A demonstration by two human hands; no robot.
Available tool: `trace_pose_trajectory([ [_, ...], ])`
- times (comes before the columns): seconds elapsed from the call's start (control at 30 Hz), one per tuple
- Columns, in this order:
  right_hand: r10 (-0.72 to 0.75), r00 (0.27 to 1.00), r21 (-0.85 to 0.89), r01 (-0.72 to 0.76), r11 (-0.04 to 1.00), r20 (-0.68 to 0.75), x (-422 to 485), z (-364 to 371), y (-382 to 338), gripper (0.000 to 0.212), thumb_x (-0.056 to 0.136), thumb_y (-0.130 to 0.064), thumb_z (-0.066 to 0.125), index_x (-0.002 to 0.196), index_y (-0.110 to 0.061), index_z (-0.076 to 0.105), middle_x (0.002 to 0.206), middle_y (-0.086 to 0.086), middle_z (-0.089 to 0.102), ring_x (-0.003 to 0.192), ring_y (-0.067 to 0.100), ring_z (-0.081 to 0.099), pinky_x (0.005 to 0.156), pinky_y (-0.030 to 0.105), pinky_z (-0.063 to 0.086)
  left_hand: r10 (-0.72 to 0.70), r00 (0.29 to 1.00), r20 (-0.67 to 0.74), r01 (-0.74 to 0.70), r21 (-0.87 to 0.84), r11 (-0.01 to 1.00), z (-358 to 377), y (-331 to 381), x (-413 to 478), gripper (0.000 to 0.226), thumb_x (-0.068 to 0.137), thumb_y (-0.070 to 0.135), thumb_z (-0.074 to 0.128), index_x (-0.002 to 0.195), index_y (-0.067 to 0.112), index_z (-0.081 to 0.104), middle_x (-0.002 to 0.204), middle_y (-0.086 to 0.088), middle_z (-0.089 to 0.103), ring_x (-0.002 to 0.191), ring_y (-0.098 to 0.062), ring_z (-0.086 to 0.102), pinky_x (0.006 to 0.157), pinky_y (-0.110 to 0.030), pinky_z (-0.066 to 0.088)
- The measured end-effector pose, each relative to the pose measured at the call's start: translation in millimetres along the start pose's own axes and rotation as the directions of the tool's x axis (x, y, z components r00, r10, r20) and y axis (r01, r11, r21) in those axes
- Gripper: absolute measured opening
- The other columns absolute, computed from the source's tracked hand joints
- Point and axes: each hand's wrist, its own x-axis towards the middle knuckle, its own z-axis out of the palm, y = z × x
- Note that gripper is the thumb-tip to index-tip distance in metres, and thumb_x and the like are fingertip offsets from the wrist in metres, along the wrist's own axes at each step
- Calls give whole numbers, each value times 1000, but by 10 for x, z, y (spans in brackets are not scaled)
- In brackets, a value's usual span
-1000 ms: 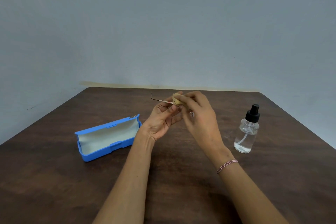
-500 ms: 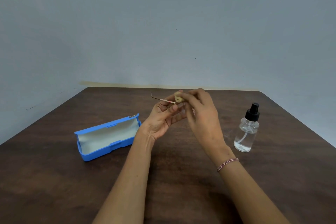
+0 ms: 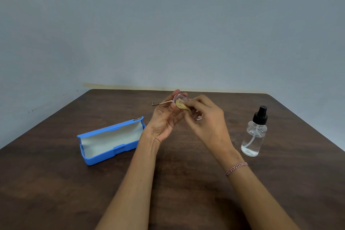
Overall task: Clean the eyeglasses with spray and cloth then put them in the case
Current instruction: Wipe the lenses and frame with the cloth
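Tilted glasses (image 3: pixel 179 97) face-on, slid cloth (image 3: pixel 182 106) lower. Gripping them in left hand (image 3: pixel 164 123), pinching cloth in right hand (image 3: pixel 207 119). Could bend glasses by hard rubbing.

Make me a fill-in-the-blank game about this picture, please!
The case on the table is coloured ____.
Its lid is ____.
The right hand presses a ____ cloth on the glasses.
The spray bottle has a ____ cap.
Missing words: blue, open, yellow, black.
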Motion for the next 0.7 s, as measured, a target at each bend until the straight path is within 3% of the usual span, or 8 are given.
trace_pose_trajectory([
  [0.2,75,993,-44,-79,996,-88,8,-42,38,22,86,-6,65,107,-10,69,90,0,58,73,10,56,68,23,51,-52,998,40,53,-12,999,62,7,-22,55,43,27,94,95,20,76,105,-3,72,95,-18,69,69,-27,58],
  [0.33,-13,998,2,13,1000,-57,-5,-2,-10,26,86,-5,64,110,-11,68,95,1,59,85,13,59,73,22,51,-25,999,22,25,4,1000,66,-7,-13,55,46,30,93,97,22,75,105,-1,72,95,-14,69,71,-25,57],
  [0.43,-56,998,66,55,996,-1,-15,15,-16,23,84,-5,65,106,-11,69,95,1,61,83,11,60,71,22,52,4,1000,4,-4,-2,1000,33,5,-20,55,44,32,94,96,23,75,103,-1,72,91,-13,69,69,-23,58],
  [0.57,6,1000,45,-5,999,-14,-11,-19,36,20,81,-2,69,99,-8,71,90,1,62,74,9,58,68,20,52,16,1000,8,-16,-35,999,5,10,-32,55,48,28,92,99,19,74,108,-5,70,98,-20,68,71,-26,58],
  [0.7,61,994,-34,-64,997,-89,-11,-41,39,21,86,-6,64,107,-10,69,91,1,60,76,10,58,70,26,53,-33,999,23,33,-20,999,52,-9,-36,54,44,27,94,95,20,76,107,-3,71,98,-18,68,72,-27,58],
])
